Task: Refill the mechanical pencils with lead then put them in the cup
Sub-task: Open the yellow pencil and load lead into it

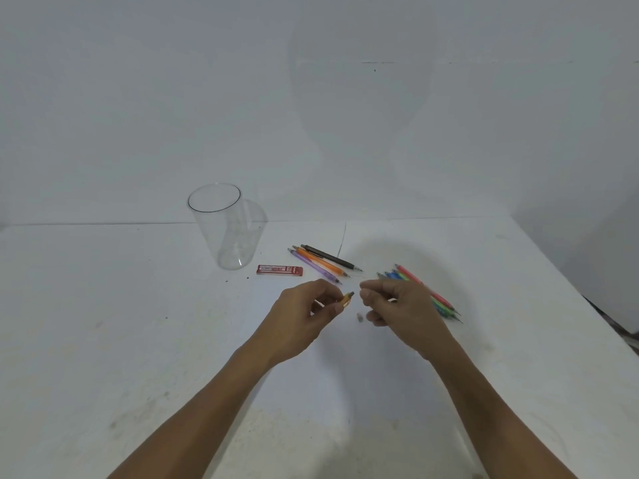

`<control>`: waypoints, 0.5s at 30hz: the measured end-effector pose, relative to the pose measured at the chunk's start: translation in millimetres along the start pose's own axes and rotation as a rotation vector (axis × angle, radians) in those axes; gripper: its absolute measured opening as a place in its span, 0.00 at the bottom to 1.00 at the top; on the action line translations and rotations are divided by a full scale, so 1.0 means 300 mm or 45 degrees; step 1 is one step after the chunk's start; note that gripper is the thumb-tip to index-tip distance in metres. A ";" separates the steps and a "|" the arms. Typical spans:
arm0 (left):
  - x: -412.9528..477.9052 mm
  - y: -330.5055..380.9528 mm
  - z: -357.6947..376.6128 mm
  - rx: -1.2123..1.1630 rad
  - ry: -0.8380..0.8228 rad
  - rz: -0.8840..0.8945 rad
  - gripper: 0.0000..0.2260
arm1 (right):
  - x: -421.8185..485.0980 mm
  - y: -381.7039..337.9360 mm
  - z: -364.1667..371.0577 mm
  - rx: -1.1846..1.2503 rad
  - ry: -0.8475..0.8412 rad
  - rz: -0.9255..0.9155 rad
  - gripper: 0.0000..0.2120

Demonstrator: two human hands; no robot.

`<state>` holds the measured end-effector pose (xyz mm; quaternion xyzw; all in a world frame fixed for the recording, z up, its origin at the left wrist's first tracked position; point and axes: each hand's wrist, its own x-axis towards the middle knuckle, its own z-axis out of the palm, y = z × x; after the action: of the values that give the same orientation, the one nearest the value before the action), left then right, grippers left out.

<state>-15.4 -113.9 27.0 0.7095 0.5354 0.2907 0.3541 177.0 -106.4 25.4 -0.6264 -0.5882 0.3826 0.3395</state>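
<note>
Two hands meet over an orange mechanical pencil [347, 298] above the desk [138, 340].
The left hand [304, 316] fingers [326, 288] pinch the pencil; the right hand [403, 311] fingers press together beside its end, contents unclear. The clear cup [221, 233] stands upright far left, red lead case [279, 270] beside it.

White table [121, 305] — cup [226, 233], pencils [320, 261], lead case [279, 270]

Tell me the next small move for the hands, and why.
Probably bring the right hand, its fingers pinched, to the dark end of the orange pencil the left hand grips, to feed lead in. They sit close but apart; any lead is too thin to see, and the cup is empty.
</note>
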 end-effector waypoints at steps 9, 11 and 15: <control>-0.001 -0.023 0.010 0.045 -0.003 -0.046 0.10 | 0.015 0.035 0.058 -0.813 -0.137 -0.068 0.16; -0.001 -0.025 0.009 0.037 0.000 -0.049 0.10 | 0.017 0.030 0.061 -0.852 -0.174 -0.088 0.14; -0.001 -0.017 0.006 0.029 0.006 -0.055 0.10 | 0.018 0.031 0.064 -0.778 -0.145 -0.115 0.10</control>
<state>-16.9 -113.7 21.8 0.7011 0.5546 0.2787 0.3510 164.6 -102.3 7.6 -0.6502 -0.7212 0.2071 0.1190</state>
